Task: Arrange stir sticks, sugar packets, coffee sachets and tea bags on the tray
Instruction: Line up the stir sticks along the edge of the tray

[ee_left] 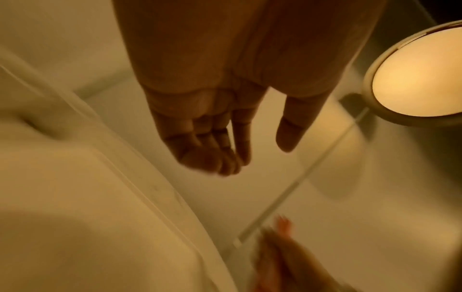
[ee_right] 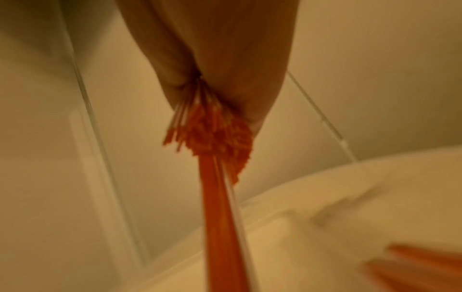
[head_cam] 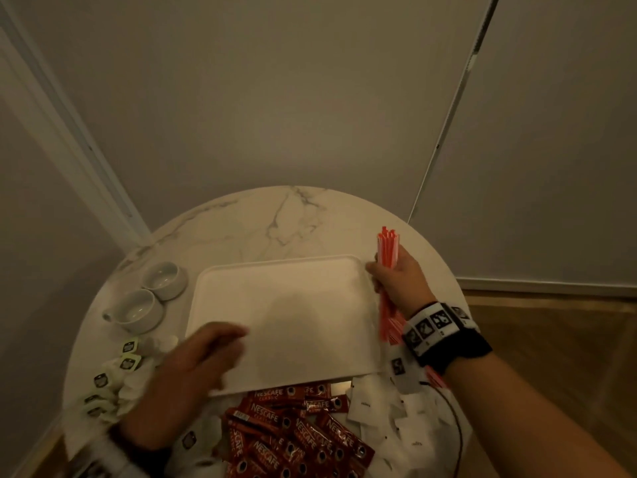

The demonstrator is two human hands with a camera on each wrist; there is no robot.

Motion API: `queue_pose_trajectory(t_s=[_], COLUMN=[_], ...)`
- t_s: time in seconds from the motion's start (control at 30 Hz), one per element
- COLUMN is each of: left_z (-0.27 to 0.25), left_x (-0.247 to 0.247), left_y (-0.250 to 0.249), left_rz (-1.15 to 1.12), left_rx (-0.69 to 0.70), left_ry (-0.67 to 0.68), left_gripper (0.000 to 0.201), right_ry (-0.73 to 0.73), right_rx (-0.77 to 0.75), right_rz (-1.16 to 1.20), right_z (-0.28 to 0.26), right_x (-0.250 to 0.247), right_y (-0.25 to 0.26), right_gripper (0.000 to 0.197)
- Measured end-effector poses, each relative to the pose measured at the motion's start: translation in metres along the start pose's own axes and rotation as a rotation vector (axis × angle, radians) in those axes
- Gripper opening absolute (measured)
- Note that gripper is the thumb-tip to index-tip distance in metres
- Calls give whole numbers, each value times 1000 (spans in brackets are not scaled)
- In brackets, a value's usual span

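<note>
Nearest the body, coffee sachets (head_cam: pixel 293 439) lie in a loose red heap on the counter (head_cam: pixel 275 219), touching the tray's near edge. Sugar packets (head_cam: pixel 396 419) are piled just to their right, and tea bags (head_cam: pixel 113 377) are scattered along the near left. None of these is on the tray (head_cam: pixel 286 305) yet; its white surface holds nothing.

The left hand (head_cam: pixel 193 367) is blurred over the tray's near left corner. In the left wrist view its fingers (ee_left: pixel 207 150) are loosely extended and hold nothing.

The right hand (head_cam: pixel 396 284) is at the tray's right rim, fingers wrapped round a bundle of stir sticks (head_cam: pixel 387 250) held roughly upright, tips fanning above the fist and tails trailing below toward more sticks on the counter. The right wrist view shows the bundle splayed and uneven, with a few sticks slipping longer than the rest.

The step in hand looks like laying the sticks on the tray. To do it well, tap the lower ends on the tray to square them. Tilt the bundle flat along the right rim and let it go low, so the sticks do not roll or scatter. The free left hand could cup the bundle as it goes down. Keep them tight to one side, leaving room for three more groups.

Farther off, two small bowls (head_cam: pixel 148 294) stand to the tray's left.
</note>
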State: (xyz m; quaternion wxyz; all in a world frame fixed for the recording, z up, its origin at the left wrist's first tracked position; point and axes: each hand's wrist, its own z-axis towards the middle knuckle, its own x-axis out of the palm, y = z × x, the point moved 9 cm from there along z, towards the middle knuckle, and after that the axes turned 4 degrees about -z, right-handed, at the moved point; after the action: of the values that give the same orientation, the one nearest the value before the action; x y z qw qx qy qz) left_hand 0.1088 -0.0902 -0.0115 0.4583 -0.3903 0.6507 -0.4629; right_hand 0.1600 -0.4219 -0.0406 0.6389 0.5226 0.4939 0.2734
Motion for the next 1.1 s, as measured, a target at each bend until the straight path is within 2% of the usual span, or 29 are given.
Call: queue_pose_trajectory(t_s=[0.07,0.17,0.3,0.37,0.47,0.67,0.87,1.0,1.1], left_z=[25,73,126,141,150,151,161,160,159], left_x=[54,108,142,144,151,163,163,162,163], left_y=[-8,4,20,31,42,41,35,39,48], left_rz=[46,194,81,-25,-202,-370,-370,-308,-347], left_rx=[57,27,-90,-153,-178,-170,-113,-85,-131], left_ry=[193,317,357,334,353,385,351,367,345], left_gripper=[36,64,73,82,99,87,96,97,98], right_ry=[-39,-41,-59,-47,-19,27,-37,8,50], right_rx=[-27,-73,-139,-115,-62,-33,-132,-89,-88], right_rz=[152,200,162,147,179,127,113,82,95], right_z=[1,4,4,4,6,11,16,15,15], right_x=[20,50,76,85,95,100,94,102,107], right_y=[7,7,-4,-14,-26,-36,-20,-35,-41], right_gripper=[16,17,17,15,24,20,17,21,27])
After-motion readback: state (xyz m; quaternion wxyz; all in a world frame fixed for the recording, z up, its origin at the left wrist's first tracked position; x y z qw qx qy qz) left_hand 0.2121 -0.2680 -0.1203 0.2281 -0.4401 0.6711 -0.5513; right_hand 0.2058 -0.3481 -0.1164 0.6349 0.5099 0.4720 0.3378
